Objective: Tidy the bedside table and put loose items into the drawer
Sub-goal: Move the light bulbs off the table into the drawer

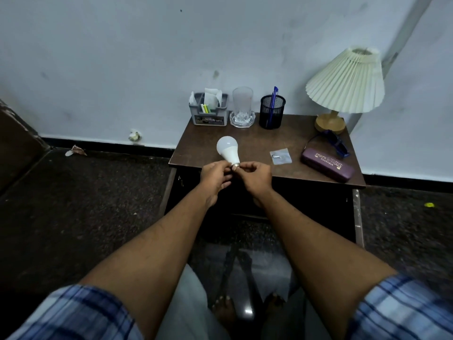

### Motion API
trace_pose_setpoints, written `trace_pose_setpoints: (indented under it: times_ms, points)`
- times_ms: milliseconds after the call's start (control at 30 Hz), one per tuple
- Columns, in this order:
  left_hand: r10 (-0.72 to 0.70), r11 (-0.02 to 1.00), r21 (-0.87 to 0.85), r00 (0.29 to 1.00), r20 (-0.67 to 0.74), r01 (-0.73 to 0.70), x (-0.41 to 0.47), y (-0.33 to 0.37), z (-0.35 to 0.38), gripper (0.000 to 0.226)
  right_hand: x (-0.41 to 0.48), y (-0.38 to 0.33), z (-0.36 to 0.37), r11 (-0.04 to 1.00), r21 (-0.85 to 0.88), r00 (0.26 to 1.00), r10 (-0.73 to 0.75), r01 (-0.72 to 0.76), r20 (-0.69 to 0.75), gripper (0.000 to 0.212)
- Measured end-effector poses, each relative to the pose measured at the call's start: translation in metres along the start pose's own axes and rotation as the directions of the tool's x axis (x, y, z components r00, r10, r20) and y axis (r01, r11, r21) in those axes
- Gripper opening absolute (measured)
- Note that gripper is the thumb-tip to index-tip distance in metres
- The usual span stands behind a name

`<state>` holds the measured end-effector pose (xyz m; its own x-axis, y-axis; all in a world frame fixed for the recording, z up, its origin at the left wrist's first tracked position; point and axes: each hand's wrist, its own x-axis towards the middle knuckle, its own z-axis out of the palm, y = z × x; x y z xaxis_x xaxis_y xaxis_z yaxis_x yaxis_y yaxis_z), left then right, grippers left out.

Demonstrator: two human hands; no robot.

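The light bulb [227, 149] is being held over the near edge of the desk [257, 141], toward its left side. Its long axis is running from near-right to far-left: the white dome is pointing away and left, and the metal cap is pointing back at the person. The left hand [215, 174] and the right hand [256, 174] are meeting at that cap, one on each side, fingers curled and fingertips pinching the metal. So the bulb is sticking out beyond the hands, with neither hand gripping the dome. Both hands are equally near, though the dome is leaning over the left one.

The drawer must be below the desk top, but that front is lying in shadow and I cannot make it out. I judge that either hand will have to let go to reach it. To the right, a foil packet [281, 157], a spectacle case [327, 164] and sunglasses [331, 144] are waiting.
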<state>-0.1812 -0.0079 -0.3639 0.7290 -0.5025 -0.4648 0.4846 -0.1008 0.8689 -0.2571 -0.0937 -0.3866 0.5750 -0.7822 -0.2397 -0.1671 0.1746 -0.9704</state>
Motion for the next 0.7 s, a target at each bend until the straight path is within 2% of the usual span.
trace_pose_setpoints:
  times_ms: [167, 400, 600, 700]
  points:
    - [-0.072, 0.997, 0.021, 0.997, -0.008, 0.072, -0.021, -0.034, -0.033, 0.014, -0.029, 0.025, -0.002, 0.997, -0.062, 0.995, 0.048, -0.043, 0.086, 0.033]
    - [-0.237, 0.912, 0.349, 0.971, 0.016, 0.217, -0.014, -0.052, -0.052, 0.018, -0.038, 0.068, -0.006, 0.964, -0.236, 0.984, 0.147, -0.121, 0.097, 0.029]
    - [-0.281, 0.882, 0.396, 0.96, 0.009, 0.255, 0.018, -0.064, -0.041, 0.033, -0.015, 0.086, 0.0, 0.945, -0.265, 0.976, 0.211, -0.192, 0.044, 0.026]
    - [-0.268, 0.887, 0.388, 0.963, -0.007, 0.25, 0.038, -0.071, -0.035, 0.024, 0.006, 0.096, 0.011, 0.935, -0.273, 0.97, 0.244, -0.228, 0.023, 0.027]
